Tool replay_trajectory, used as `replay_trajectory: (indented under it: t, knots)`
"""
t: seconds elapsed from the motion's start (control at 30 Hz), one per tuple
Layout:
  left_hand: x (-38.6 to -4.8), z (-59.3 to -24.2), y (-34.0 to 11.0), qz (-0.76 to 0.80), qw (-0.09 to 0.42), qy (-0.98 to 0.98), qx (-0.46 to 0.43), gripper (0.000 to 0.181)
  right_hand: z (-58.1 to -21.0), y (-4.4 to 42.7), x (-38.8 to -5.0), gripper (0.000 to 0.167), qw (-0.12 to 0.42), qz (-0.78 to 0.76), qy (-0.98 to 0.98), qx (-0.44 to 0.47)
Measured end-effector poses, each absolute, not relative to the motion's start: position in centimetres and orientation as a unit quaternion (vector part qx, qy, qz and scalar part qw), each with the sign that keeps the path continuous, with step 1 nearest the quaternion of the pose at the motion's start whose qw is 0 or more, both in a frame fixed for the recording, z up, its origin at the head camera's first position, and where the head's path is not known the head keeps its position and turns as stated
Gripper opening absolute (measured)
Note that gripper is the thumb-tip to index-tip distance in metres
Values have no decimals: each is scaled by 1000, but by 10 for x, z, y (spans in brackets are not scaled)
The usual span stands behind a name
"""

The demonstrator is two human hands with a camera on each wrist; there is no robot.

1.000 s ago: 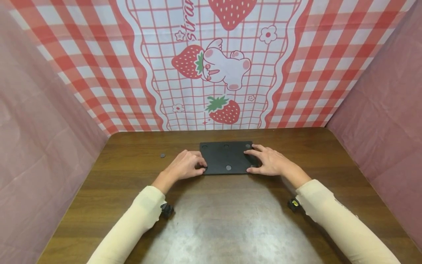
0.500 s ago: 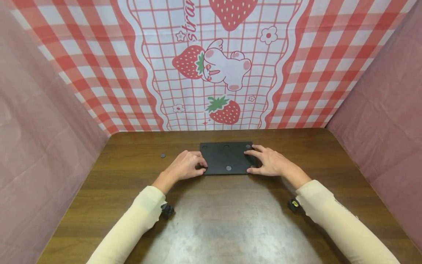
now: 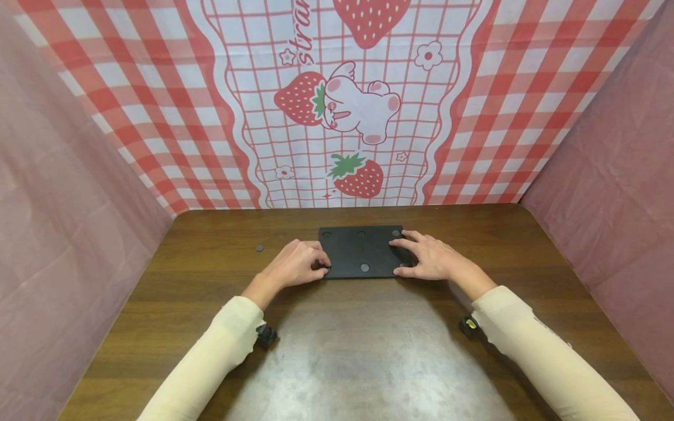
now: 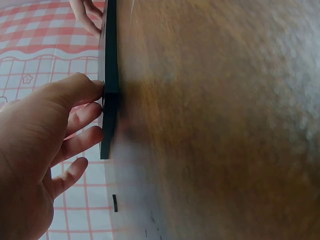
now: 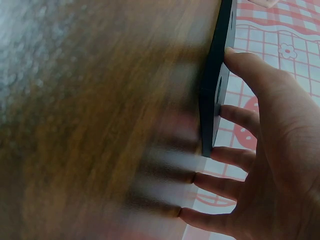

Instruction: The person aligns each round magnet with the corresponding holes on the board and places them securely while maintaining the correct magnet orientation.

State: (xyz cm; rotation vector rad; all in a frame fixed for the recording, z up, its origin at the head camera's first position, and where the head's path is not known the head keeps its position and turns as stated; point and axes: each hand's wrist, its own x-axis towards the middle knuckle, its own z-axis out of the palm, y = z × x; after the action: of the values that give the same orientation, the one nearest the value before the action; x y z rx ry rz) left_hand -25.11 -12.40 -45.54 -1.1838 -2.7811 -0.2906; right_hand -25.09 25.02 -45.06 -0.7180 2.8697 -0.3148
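Note:
A flat black plate (image 3: 358,251) with round spots lies on the wooden table. Grey discs (image 3: 365,268) show at its near middle and far right; dark ring marks are at far left and far middle. My left hand (image 3: 297,263) touches the near-left corner with thumb and bent fingertips; whatever lies under them is mostly hidden. Spread over the right end, my right hand (image 3: 432,257) rests thumb and fingertips on the plate. The left wrist view shows the left thumb against the plate's face (image 4: 111,75). In the right wrist view, two lower fingertips reach past the plate (image 5: 212,95).
A loose grey disc (image 3: 260,248) lies on the table left of my left hand. Behind the table (image 3: 342,351) hangs a red-and-white strawberry cloth (image 3: 363,105), with pink cloths at both sides. Small dark devices (image 3: 267,336) are at both wrists.

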Motion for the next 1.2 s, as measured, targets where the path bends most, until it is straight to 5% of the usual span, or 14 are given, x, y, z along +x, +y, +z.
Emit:
replay_trajectory:
  t: [1.2]
  knots:
    - [-256, -444, -145, -97, 92, -930, -343, 21, -453, 251, -252, 81, 78, -106, 961, -245]
